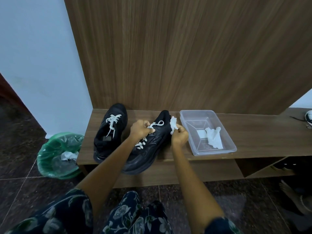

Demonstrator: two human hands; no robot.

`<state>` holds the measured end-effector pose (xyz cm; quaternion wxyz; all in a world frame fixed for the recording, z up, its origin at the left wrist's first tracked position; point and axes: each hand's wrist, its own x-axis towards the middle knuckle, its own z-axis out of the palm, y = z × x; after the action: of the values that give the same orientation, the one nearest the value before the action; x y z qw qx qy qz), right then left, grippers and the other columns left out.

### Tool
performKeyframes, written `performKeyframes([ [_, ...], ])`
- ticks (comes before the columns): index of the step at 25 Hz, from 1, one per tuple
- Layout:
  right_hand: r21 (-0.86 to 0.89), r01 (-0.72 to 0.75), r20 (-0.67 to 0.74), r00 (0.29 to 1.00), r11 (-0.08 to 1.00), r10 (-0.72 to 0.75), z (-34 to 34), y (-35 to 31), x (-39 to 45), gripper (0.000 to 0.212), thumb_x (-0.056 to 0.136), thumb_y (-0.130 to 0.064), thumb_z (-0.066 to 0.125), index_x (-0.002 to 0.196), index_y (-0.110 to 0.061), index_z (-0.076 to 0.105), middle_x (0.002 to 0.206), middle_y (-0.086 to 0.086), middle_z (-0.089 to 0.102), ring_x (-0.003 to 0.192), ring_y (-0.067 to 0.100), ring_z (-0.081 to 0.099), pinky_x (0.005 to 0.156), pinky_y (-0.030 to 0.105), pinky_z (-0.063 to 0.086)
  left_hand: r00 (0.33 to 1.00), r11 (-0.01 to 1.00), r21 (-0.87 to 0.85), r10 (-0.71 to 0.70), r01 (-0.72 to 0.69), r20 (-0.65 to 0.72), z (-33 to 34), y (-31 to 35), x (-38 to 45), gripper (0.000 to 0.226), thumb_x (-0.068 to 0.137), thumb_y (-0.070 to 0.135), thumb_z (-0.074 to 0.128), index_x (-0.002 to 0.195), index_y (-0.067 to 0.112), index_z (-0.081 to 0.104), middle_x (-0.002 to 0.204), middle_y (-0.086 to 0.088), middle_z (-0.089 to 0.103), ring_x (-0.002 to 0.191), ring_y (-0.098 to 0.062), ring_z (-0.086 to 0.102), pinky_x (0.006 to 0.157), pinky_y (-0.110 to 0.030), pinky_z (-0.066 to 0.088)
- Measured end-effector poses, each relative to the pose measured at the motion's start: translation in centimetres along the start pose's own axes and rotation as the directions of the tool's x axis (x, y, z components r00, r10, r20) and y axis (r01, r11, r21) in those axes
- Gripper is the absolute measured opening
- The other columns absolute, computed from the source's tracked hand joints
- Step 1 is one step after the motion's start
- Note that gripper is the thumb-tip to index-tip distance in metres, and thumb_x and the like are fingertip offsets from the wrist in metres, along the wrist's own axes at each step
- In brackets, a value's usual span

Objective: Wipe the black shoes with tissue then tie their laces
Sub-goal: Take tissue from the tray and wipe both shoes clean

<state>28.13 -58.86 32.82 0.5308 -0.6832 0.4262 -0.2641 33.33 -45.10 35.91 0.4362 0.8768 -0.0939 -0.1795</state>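
Two black shoes with white laces stand on a low wooden bench (253,132). The left shoe (109,132) sits untouched, its laces loose. The right shoe (152,146) lies angled, its heel over the bench's front edge. My left hand (141,130) pinches the white lace (157,124) near the shoe's tongue, and a lace loop sticks out beyond the fingers. My right hand (179,136) grips a crumpled white tissue (173,126) against the shoe's right side near the toe.
A clear plastic tray (194,146) with another tissue (214,137) stands right of the shoes. A green-lined bin (57,152) with used tissue sits on the floor at the left. A wood panel rises behind the bench. Part of another shoe (309,118) shows at the far right.
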Motion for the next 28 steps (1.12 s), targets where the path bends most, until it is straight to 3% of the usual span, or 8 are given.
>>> performKeyframes([
  [5,-0.278,0.084,-0.006,0.996,0.957,-0.089,0.0,1.1,-2.8,0.034,0.088,0.008,0.046,0.115,-0.003,0.063,0.113,0.018,0.064,0.105,0.033,0.059,0.09,0.037,0.046,0.998,0.995,0.091,0.039,-0.034,-0.057,1.1,0.5,-1.8,0.012,0.08,0.023,0.068,0.078,0.014,0.059,0.081,-0.005,0.063,0.088,-0.022,0.06,0.073,-0.026,0.036],
  [9,-0.182,0.001,0.085,0.996,0.983,0.015,-2.0,5.6,-7.4,0.025,0.086,0.005,0.05,0.102,0.001,0.069,0.103,0.021,0.068,0.099,0.033,0.062,0.082,0.032,0.046,0.981,0.977,0.173,0.147,-0.124,-0.123,3.9,0.3,-4.2,0.01,0.086,0.018,0.061,0.087,0.009,0.056,0.088,-0.013,0.07,0.086,-0.03,0.064,0.071,-0.033,0.044],
  [12,0.033,-0.192,0.093,0.978,0.981,0.189,-3.2,6.5,-7.9,0.024,0.086,0.004,0.053,0.105,0.001,0.068,0.107,0.015,0.069,0.103,0.027,0.062,0.086,0.027,0.045,0.965,0.906,0.389,0.23,-0.165,-0.126,5.7,0.2,-5.6,0.022,0.095,0.014,0.045,0.116,0.008,0.048,0.112,-0.018,0.065,0.104,-0.036,0.061,0.083,-0.041,0.047],
  [16,0.325,-0.29,0.075,0.957,0.9,0.282,-3.2,4.7,-3.8,0.03,0.087,0.007,0.049,0.113,0.002,0.062,0.099,0.013,0.067,0.075,0.015,0.061,0.069,0.023,0.049,0.847,0.625,0.654,0.529,-0.427,0.049,5.7,0.7,-4.8,0.058,0.09,-0.005,0.043,0.144,0.005,0.023,0.155,-0.015,0.018,0.144,-0.029,0.014,0.119,-0.039,0.013],
  [20,0.285,-0.265,0.081,0.964,0.921,0.252,-1.4,4.4,-2.8,0.03,0.088,0.002,0.05,0.116,-0.002,0.061,0.103,0.012,0.066,0.082,0.017,0.06,0.074,0.028,0.049,0.881,0.417,0.825,0.433,-0.382,0.189,7.1,3.2,-3.2,0.043,0.092,0.009,0.045,0.133,-0.005,0.036,0.135,-0.022,0.048,0.127,-0.034,0.043,0.114,-0.041,0.025],
  [24,0.206,-0.279,0.069,0.96,0.938,0.27,0.6,7.2,-5.1,0.021,0.081,-0.004,0.061,0.088,-0.02,0.073,0.089,0.007,0.074,0.083,0.019,0.068,0.08,0.038,0.056,0.937,0.393,0.879,0.316,-0.27,0.147,9.0,3.7,-3.6,0.062,0.086,0.01,0.059,0.133,-0.015,0.028,0.131,-0.032,0.047,0.126,-0.042,0.041,0.112,-0.05,0.029],
  [26,0.26,-0.282,0.035,0.959,0.924,0.283,0.0,7.2,-6.5,0.029,0.078,0.005,0.06,0.071,-0.021,0.069,0.085,0.01,0.074,0.079,0.021,0.068,0.076,0.03,0.056,0.923,0.444,0.867,0.382,-0.225,0.044,8.8,3.7,-3.5,0.04,0.08,0.007,0.066,0.117,-0.005,0.054,0.107,-0.021,0.067,0.106,-0.03,0.061,0.098,-0.037,0.047],
  [28,0.375,-0.249,0.016,0.965,0.893,0.263,-1.5,6.3,-6.4,0.019,0.08,0.008,0.06,0.08,-0.007,0.071,0.087,0.013,0.07,0.079,0.022,0.065,0.065,0.017,0.055,0.942,0.621,0.759,0.335,-0.194,-0.034,8.3,3.8,-3.1,0.017,0.081,0.004,0.063,0.098,0.006,0.063,0.094,-0.012,0.071,0.09,-0.024,0.067,0.077,-0.031,0.052],
])
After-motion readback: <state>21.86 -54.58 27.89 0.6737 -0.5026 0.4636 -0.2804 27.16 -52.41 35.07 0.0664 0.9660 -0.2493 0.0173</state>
